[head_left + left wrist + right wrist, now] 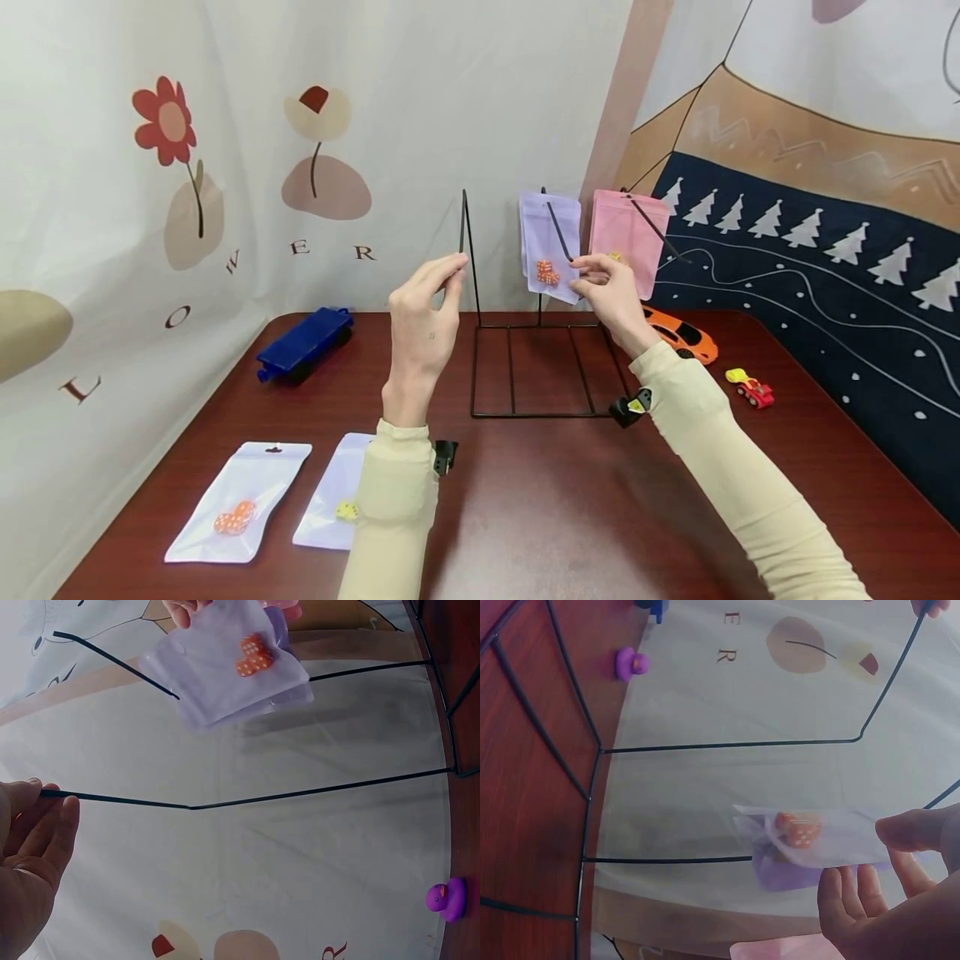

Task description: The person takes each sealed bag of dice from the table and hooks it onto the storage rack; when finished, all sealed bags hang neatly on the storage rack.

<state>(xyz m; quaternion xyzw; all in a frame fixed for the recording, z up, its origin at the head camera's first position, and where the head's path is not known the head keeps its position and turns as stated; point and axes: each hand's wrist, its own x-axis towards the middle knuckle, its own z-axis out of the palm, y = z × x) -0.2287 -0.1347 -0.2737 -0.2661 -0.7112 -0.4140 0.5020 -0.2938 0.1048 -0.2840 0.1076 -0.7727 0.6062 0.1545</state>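
Note:
A black wire display rack [525,415] with three arms stands on the table. My left hand [423,333] pinches the tip of its left wire arm [135,800], which carries no bag. Purple zip bags hang on the middle arm; the front bag [534,237] shows orange dice [547,272] inside. My right hand [617,296] pinches the side edge of this front bag, near the arm's tip. In the right wrist view, the thumb lies over the bag and the fingers under it. A pink bag [626,250] hangs on the right arm, partly behind my right hand.
At the front left lie a bag with orange dice [262,475] and a bag with a yellow die [322,525], partly under my left sleeve. A blue toy vehicle [306,340] stands back left. An orange toy car [693,340] and a small red-yellow toy [753,392] are right. A purple duck [448,898] sits behind.

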